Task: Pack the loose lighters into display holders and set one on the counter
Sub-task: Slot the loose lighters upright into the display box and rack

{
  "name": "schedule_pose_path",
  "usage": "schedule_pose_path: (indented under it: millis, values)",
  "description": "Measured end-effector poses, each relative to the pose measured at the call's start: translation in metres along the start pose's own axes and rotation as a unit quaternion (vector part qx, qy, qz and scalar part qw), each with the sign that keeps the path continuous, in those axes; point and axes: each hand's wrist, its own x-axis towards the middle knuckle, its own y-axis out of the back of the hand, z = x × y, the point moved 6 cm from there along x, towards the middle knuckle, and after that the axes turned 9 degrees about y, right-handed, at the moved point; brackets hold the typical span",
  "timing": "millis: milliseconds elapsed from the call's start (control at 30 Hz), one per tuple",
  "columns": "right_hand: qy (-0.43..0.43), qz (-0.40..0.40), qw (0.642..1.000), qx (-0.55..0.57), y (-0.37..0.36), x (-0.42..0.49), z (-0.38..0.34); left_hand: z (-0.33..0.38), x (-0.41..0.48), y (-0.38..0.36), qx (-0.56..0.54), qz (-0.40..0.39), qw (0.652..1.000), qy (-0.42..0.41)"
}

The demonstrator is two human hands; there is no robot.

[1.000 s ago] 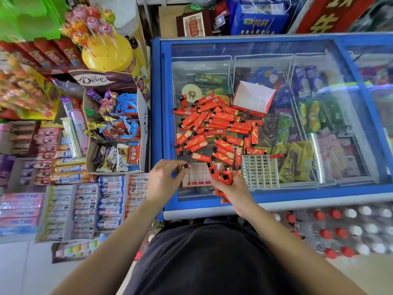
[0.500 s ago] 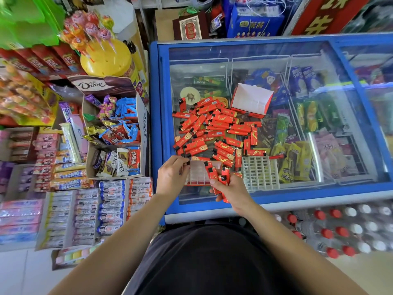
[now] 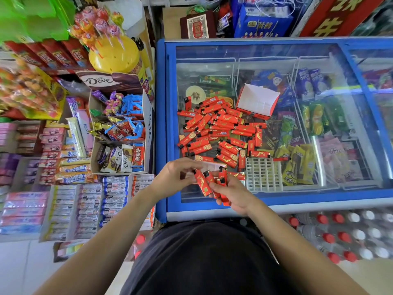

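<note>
The right grip is curled round a bunch of red lighters, their long axes running away from the person and black caps at the far end, fanned slightly leftward. The left grip has its fingers bent toward the cap of the leftmost lighter; whether it pinches it cannot be told. Just beyond both grips a pale pink holder peeks out, and a white grid holder lies flat just right of the right grip. Farther on, the loose lighters sprawl at every angle across the glass tabletop. Its blue near edge runs directly under the grips, with open glass to their right.
</note>
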Motion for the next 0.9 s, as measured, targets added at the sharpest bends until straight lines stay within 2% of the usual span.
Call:
schedule_pose_path:
  millis: [100, 267, 500, 633, 767, 833, 900]
  values:
    - [0.004, -0.007, 1.0, 0.009, -0.006, 0.002, 0.0, -0.005, -0.005, -0.002, -0.017, -0.012, 0.999, 0.036]
    - [0.02, 0.042, 0.999, 0.0, -0.011, 0.011, -0.001, -0.015, -0.017, -0.016, -0.079, -0.028, 0.991, 0.105]
    - [0.055, 0.092, 0.99, -0.087, -0.005, 0.009, -0.009, -0.027, -0.025, -0.004, -0.099, 0.051, 0.978, 0.174]
    - [0.034, 0.1, 0.987, -0.12, 0.0, 0.008, -0.006, -0.027, -0.029, 0.006, -0.102, 0.09, 0.977, 0.164]
    - [0.024, 0.128, 0.981, -0.145, 0.008, 0.011, 0.001, -0.023, -0.028, 0.009, -0.053, 0.109, 0.985, 0.12]
    - [0.035, 0.141, 0.979, -0.145, 0.008, 0.012, 0.0, -0.026, -0.027, 0.008, -0.063, 0.113, 0.982, 0.136]
    - [0.041, 0.142, 0.98, -0.136, 0.005, 0.013, 0.0, -0.027, -0.026, 0.008, -0.119, 0.106, 0.971, 0.18]
